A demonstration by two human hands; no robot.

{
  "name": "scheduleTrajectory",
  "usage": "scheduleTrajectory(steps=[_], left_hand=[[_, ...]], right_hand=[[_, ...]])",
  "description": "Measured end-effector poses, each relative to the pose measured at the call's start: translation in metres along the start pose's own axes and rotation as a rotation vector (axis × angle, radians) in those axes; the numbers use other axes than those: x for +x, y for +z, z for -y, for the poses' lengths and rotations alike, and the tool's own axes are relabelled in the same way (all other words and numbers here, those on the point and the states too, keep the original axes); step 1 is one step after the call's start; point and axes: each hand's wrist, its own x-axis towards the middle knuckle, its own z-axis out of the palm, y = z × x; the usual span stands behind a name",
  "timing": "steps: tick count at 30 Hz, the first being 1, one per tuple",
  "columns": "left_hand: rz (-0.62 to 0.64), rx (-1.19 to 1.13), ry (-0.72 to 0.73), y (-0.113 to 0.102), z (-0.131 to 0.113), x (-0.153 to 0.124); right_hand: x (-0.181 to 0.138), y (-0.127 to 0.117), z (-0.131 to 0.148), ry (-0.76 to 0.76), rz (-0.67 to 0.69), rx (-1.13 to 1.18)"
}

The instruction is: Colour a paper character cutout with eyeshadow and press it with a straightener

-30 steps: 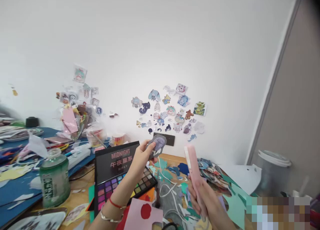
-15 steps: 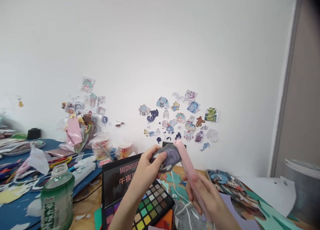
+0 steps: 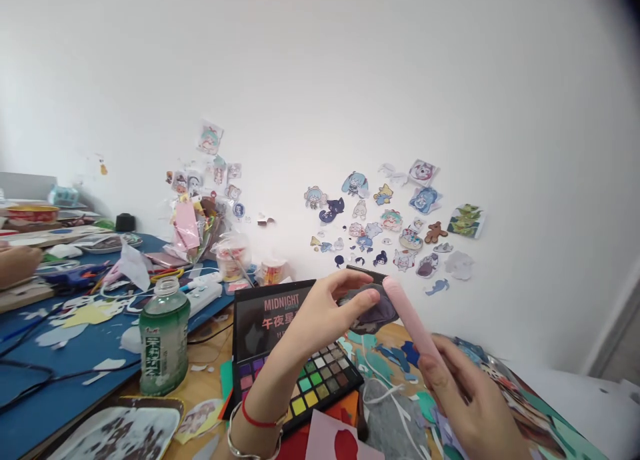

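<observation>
My left hand (image 3: 327,313), with a red cord and a silver bangle at its wrist, is closed on a dark grey flat cut-out (image 3: 377,315) with a lavender-grey middle. The thumb lies across the piece's upper part, and the other fingers are partly behind it. My right hand (image 3: 467,387) is wrapped around a pink rod-shaped tool (image 3: 409,312). The tool's rounded tip is right beside the cut-out's right edge; I cannot tell whether they touch. Below both hands lies an open eyeshadow palette (image 3: 313,387) with a black lid.
Left of the palette stands a green-labelled bottle (image 3: 164,343). A stained tray (image 3: 127,433) lies at the front. Paper scraps (image 3: 390,363) and a white cord (image 3: 400,407) are beneath my hands. Stickers (image 3: 383,220) cover the wall. Another person's hand (image 3: 17,263) shows far left.
The view has swung left and down, so the scene appears further right. My left thumb has shifted toward the cut-out's upper edge. Both hands keep their holds.
</observation>
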Motion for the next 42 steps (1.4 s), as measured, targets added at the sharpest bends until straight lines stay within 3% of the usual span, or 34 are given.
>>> scheduleTrajectory(steps=[11,24,34,38,42], left_hand=[[0.016,-0.230,-0.007,-0.003,-0.013,-0.008],[0.062,-0.142,0.000,-0.004,-0.003,-0.007],[-0.021,0.104,0.020,0.006,-0.006,-0.009],[-0.069,0.114,0.018,0.010,-0.005,-0.009],[-0.141,-0.042,0.060,0.000,0.007,0.002]], right_hand=[[-0.004,-0.004,-0.001,-0.121,-0.029,-0.203],[-0.003,-0.006,0.004,-0.129,0.028,-0.246],[-0.003,-0.010,0.009,-0.186,0.091,-0.319],[-0.002,-0.010,0.005,-0.115,0.159,-0.227],[-0.003,-0.007,0.006,0.049,0.232,0.147]])
